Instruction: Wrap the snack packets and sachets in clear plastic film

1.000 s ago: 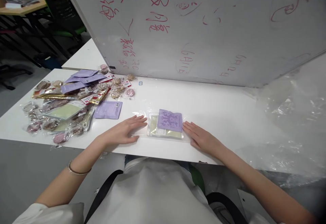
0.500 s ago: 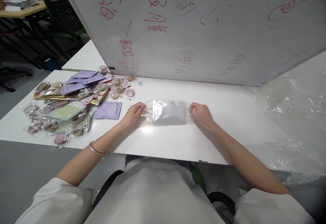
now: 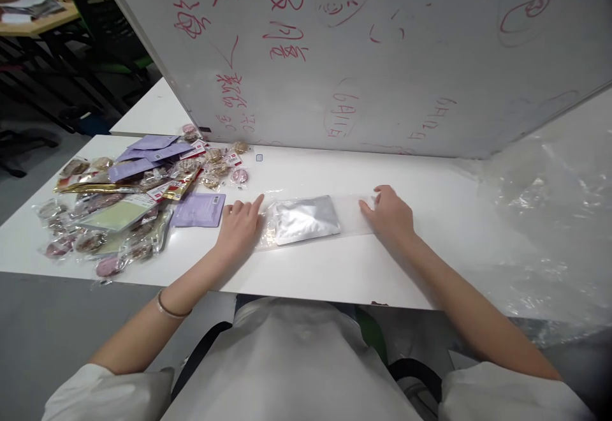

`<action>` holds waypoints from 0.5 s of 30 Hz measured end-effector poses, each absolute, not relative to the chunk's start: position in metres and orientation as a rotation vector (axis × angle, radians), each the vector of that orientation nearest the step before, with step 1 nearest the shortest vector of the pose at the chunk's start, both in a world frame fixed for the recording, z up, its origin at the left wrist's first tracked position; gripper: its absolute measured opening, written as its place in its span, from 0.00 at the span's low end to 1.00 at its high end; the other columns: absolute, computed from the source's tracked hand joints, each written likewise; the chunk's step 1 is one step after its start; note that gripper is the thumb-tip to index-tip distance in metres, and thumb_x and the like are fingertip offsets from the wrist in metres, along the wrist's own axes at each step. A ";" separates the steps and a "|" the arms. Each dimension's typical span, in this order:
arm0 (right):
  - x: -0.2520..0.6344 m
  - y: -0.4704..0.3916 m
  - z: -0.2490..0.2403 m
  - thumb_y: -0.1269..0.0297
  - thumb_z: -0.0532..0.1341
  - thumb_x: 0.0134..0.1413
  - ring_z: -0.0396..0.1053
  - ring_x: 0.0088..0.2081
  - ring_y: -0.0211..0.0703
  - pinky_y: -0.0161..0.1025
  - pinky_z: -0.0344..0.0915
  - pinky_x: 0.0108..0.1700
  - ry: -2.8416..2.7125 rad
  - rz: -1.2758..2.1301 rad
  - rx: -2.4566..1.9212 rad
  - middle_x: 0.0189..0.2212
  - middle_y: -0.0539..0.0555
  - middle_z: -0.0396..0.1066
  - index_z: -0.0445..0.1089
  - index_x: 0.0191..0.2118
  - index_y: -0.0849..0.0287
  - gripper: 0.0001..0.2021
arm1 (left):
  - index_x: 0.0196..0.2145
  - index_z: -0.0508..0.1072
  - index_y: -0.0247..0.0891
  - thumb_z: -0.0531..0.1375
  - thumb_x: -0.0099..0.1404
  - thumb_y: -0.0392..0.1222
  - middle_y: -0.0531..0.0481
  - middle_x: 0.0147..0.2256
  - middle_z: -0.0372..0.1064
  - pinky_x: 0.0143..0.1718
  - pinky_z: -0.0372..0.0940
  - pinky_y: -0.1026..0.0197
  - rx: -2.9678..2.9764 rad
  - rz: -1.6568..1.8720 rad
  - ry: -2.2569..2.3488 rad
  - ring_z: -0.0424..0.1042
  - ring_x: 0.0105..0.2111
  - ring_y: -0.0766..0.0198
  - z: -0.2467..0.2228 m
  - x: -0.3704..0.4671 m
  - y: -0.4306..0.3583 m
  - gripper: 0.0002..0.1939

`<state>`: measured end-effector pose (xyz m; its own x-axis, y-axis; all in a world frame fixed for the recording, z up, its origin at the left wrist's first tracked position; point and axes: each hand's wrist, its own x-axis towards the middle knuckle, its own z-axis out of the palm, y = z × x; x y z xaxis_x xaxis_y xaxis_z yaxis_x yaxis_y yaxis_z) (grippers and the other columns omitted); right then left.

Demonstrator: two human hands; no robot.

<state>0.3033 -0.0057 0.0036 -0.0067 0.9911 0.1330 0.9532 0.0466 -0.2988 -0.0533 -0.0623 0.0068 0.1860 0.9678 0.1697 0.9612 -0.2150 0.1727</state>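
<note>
A silver foil pouch (image 3: 307, 218) lies flat on the white table, inside or under a clear plastic bag (image 3: 352, 215); which of the two I cannot tell. My left hand (image 3: 239, 224) rests at the left end of the bag, fingers spread, index finger pointing forward. At the bag's right end is my right hand (image 3: 391, 214), its thumb and index finger apart near the plastic edge. Left of my left hand lies a purple packet (image 3: 198, 209).
A pile of wrapped snacks, purple packets and a pale green packet (image 3: 117, 212) covers the table's left part. A whiteboard (image 3: 382, 57) with red writing stands along the back. Clear plastic wrap (image 3: 549, 229) spreads over the right side.
Both hands have loosened their pinch on the bag's ends and their fingers have opened. The bag has settled on the table, and the silver pouch has shifted left and turned slightly.
</note>
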 end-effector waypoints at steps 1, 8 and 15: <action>0.306 -0.011 0.002 0.56 0.55 0.61 0.72 0.47 0.58 0.54 0.68 0.47 -2.134 0.071 -1.763 0.46 0.65 0.74 0.66 0.53 0.64 0.20 | 0.61 0.65 0.36 0.51 0.71 0.39 0.34 0.43 0.72 0.54 0.59 0.38 2.475 0.436 1.915 0.70 0.49 0.44 0.006 -0.055 -0.065 0.22; 0.318 -0.042 -0.010 0.68 0.53 0.62 0.67 0.58 0.51 0.50 0.69 0.54 -2.700 0.037 -0.702 0.59 0.64 0.67 0.54 0.67 0.63 0.28 | 0.66 0.60 0.43 0.59 0.68 0.54 0.41 0.66 0.55 0.64 0.56 0.47 2.546 0.260 0.976 0.56 0.66 0.48 0.015 -0.090 -0.076 0.32; 0.296 -0.024 -0.011 0.79 0.51 0.50 0.70 0.28 0.40 0.36 0.64 0.31 -2.469 0.110 -1.022 0.26 0.51 0.75 0.72 0.27 0.56 0.15 | 0.57 0.72 0.41 0.48 0.73 0.45 0.45 0.57 0.70 0.63 0.60 0.48 2.379 0.535 1.184 0.66 0.60 0.56 0.004 -0.089 -0.082 0.20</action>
